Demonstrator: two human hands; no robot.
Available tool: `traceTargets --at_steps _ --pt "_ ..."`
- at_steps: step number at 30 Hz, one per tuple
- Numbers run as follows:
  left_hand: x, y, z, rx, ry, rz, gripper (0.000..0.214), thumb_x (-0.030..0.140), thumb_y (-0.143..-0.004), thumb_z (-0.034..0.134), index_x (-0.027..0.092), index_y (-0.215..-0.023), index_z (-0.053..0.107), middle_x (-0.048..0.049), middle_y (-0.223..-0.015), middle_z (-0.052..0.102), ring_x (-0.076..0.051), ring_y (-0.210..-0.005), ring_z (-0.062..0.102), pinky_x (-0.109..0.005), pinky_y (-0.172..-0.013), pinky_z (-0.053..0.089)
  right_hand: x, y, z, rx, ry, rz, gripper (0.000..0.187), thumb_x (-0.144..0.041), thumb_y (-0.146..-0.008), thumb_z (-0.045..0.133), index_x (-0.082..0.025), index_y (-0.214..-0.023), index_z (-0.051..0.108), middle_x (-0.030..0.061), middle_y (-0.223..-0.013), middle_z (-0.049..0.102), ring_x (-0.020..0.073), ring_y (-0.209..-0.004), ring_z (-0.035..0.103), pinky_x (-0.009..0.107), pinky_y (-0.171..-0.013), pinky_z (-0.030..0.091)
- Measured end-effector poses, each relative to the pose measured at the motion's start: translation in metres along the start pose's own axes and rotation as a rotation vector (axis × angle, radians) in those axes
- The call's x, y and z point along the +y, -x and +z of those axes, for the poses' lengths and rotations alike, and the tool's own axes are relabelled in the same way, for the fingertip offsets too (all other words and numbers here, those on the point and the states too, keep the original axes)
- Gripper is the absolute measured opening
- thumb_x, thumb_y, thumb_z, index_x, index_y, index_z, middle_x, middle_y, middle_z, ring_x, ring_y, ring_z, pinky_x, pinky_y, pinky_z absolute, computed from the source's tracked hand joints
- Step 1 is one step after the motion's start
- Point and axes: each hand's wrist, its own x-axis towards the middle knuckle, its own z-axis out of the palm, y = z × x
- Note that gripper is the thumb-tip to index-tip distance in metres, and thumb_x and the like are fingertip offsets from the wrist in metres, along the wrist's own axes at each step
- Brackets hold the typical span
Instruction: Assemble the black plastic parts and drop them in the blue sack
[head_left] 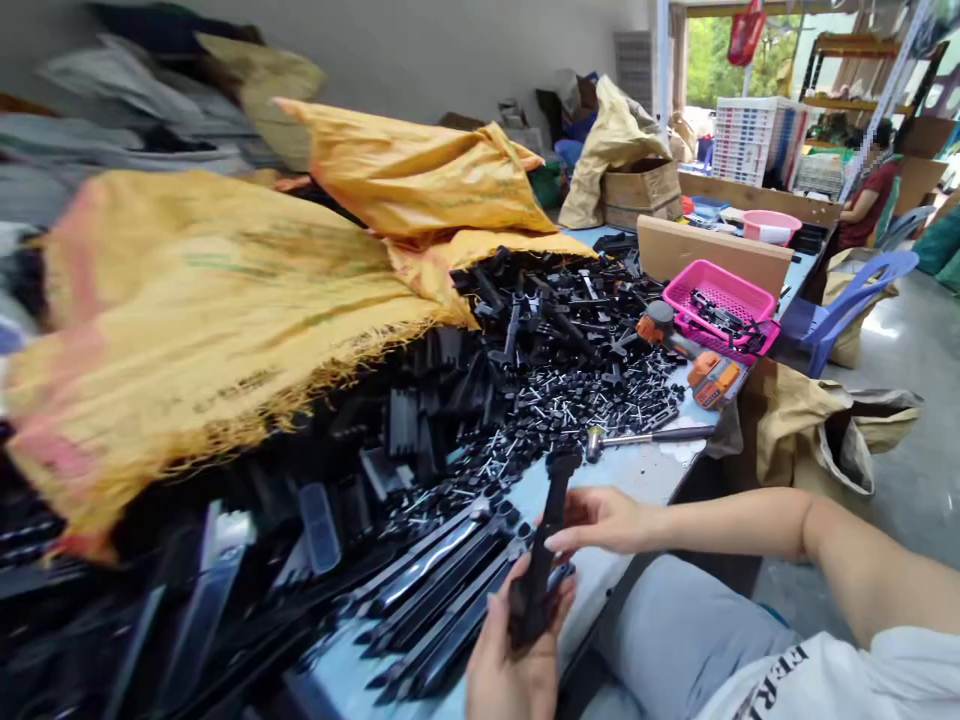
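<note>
A long black plastic part (546,545), broad at its lower end and narrower toward its crossed top, is held up over the table's front edge. My left hand (499,650) wraps around the broad end from below. The thumb and fingers of my right hand (604,520) pinch the same part around its middle. Just left of my hands lies a row of long glossy black parts (442,590), side by side on the light blue tabletop (345,650). A hammer (637,437) rests beyond my right hand.
Small screw-like pieces (555,405) and loose black parts (555,310) heap behind. Yellow woven sacks (247,270) cover the left. An orange cordless power tool (712,380) lies by a pink basket (720,290). A blue chair (847,300) and a person (866,200) are at right.
</note>
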Motion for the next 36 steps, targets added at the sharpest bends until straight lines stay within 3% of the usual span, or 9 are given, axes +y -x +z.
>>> traceTargets --at_steps 3,7,9,11,15,19,22,29,36 --pt "0.008 -0.002 -0.018 0.143 -0.028 0.010 0.041 0.041 -0.057 0.075 0.018 -0.090 0.065 0.0008 -0.085 0.065 -0.008 -0.054 0.054 -0.021 -0.050 0.048 0.000 0.022 0.019 -0.056 0.328 0.028 0.035 -0.047 -0.086 0.052 -0.015 -0.097 0.062 0.0027 -0.085 0.067 0.0136 -0.078 0.063 0.023 -0.070 0.048" --pt "0.001 0.001 -0.036 0.258 -0.159 0.088 0.045 0.044 -0.055 0.074 0.019 -0.091 0.064 0.0040 -0.075 0.061 -0.006 -0.047 0.049 -0.019 -0.043 0.042 -0.017 0.044 0.015 -0.186 0.867 -0.265 0.028 -0.042 -0.091 0.046 -0.022 -0.100 0.063 0.0050 -0.099 0.068 0.0160 -0.096 0.061 0.026 -0.082 0.044" --pt "-0.006 0.005 -0.036 0.198 -0.261 0.112 0.050 0.049 -0.057 0.072 0.019 -0.096 0.064 0.0025 -0.078 0.062 -0.007 -0.047 0.049 -0.021 -0.045 0.044 -0.023 0.045 0.010 -0.226 1.085 -0.344 0.032 -0.045 -0.090 0.046 -0.021 -0.107 0.059 0.0090 -0.109 0.065 0.0193 -0.103 0.058 0.032 -0.086 0.042" --pt "-0.011 0.006 -0.033 0.085 -0.431 0.206 0.050 0.053 -0.066 0.064 0.019 -0.104 0.064 -0.0022 -0.089 0.065 -0.013 -0.059 0.058 -0.027 -0.057 0.051 -0.024 0.042 0.003 -0.313 1.253 -0.281 0.032 -0.045 -0.089 0.048 -0.018 -0.105 0.058 0.0104 -0.102 0.066 0.0204 -0.095 0.060 0.032 -0.079 0.043" --pt "-0.018 -0.008 -0.040 -0.072 -0.921 0.619 0.046 0.052 -0.081 0.049 0.020 -0.109 0.063 -0.0093 -0.108 0.064 -0.026 -0.100 0.060 -0.042 -0.092 0.046 -0.018 0.039 -0.023 -0.477 1.364 -0.122 0.033 -0.047 -0.089 0.049 -0.017 -0.099 0.057 0.0063 -0.088 0.067 0.0170 -0.080 0.062 0.026 -0.064 0.041" --pt "-0.030 -0.033 -0.059 -0.247 -1.276 0.815 0.037 0.043 -0.084 0.046 0.018 -0.107 0.063 -0.0110 -0.103 0.065 -0.026 -0.094 0.061 -0.041 -0.085 0.050 -0.009 0.044 -0.051 -0.531 1.379 -0.001 0.036 -0.051 -0.088 0.050 -0.019 -0.102 0.058 0.0057 -0.089 0.068 0.0153 -0.076 0.062 0.024 -0.061 0.038" --pt "-0.039 -0.042 -0.068 -0.228 -1.439 0.903 0.032 0.033 -0.088 0.041 0.017 -0.105 0.062 -0.0121 -0.095 0.064 -0.026 -0.087 0.062 -0.040 -0.077 0.052 -0.003 0.048 -0.061 -0.582 1.337 0.003 0.040 -0.054 -0.088 0.047 -0.019 -0.103 0.059 0.0059 -0.088 0.068 0.0152 -0.076 0.062 0.023 -0.062 0.037" --pt "-0.036 -0.015 -0.055 -0.246 -1.562 0.760 0.029 0.028 -0.091 0.039 0.016 -0.110 0.058 -0.0114 -0.105 0.061 -0.024 -0.097 0.056 -0.037 -0.085 0.047 0.004 0.051 -0.055 -0.548 1.245 0.027 0.041 -0.054 -0.089 0.046 -0.017 -0.098 0.061 0.0071 -0.091 0.066 0.0167 -0.082 0.061 0.024 -0.066 0.036" --pt "-0.025 -0.006 -0.031 -0.311 -1.639 0.561 0.037 0.032 -0.091 0.040 0.018 -0.125 0.050 -0.0098 -0.111 0.057 -0.023 -0.102 0.052 -0.036 -0.088 0.043 0.011 0.038 -0.037 -0.697 1.244 0.015 0.041 -0.056 -0.088 0.046 -0.019 -0.095 0.063 0.0071 -0.088 0.065 0.0172 -0.079 0.061 0.024 -0.063 0.033"
